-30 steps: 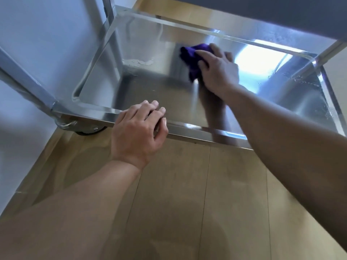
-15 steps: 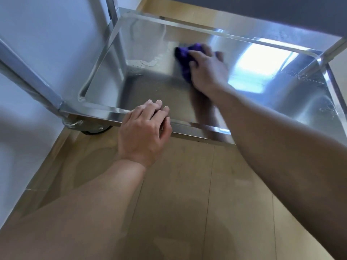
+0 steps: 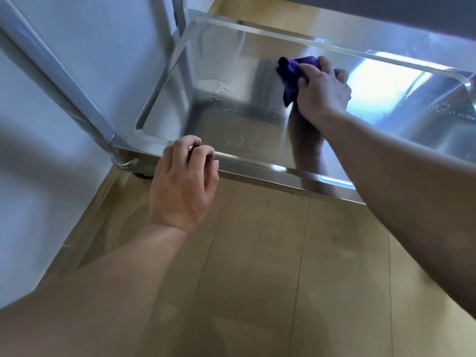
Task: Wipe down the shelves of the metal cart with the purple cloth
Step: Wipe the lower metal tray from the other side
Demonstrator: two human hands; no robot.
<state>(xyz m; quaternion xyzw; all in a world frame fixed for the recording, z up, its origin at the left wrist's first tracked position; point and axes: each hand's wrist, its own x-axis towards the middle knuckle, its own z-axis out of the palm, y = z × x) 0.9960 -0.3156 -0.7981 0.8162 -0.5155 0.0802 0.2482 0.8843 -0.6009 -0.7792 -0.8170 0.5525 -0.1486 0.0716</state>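
Deep purple on brushed silver, with warm tan below.
The purple cloth [image 3: 292, 70] is a solid dark violet with no print. The shelf [image 3: 219, 124] is silver-grey steel, with a white-blue glare at the far right and pale droplet speckles towards the left. The cart post [image 3: 61, 70] is the same silver; the caster [image 3: 142, 175] is black. The floor [image 3: 257, 253] is tan wood planks with thin dark seams, and the wall [image 3: 98, 34] on the left is pale blue-white.
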